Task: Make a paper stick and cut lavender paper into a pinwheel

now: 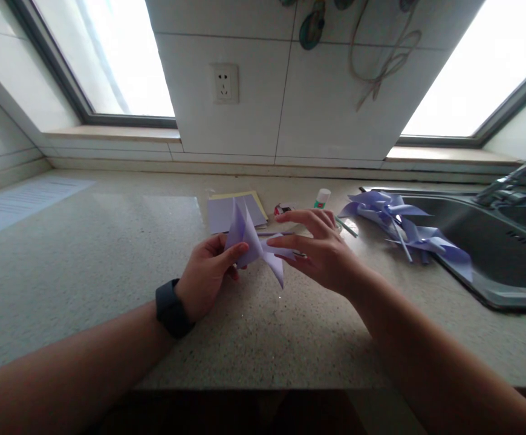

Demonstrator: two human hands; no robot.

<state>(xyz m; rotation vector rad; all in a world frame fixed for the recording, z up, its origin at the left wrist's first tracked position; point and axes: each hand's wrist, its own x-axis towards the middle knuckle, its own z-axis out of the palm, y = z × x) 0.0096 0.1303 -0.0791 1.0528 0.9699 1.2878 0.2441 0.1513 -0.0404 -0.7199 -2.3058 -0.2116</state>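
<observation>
My left hand (211, 269), with a dark watch on its wrist, pinches a light purple paper pinwheel (247, 237) between thumb and fingers above the counter. Its folded blades stand up at the left and point down at the right. My right hand (324, 248) is at the pinwheel's right side, fingers stretched and apart. One fingertip overlaps a right blade; whether it presses on the paper I cannot tell. Behind the pinwheel lies a thin purple stick (274, 234), partly hidden by my right hand.
Purple and yellow paper sheets (215, 215) lie behind my left hand. A glue stick (321, 198), a small red-and-black item (283, 208) and a green stick (347, 226) are behind my right hand. Finished purple pinwheels (383, 205) lie beside the metal sink (508, 241). Printed paper (22, 202) lies far left.
</observation>
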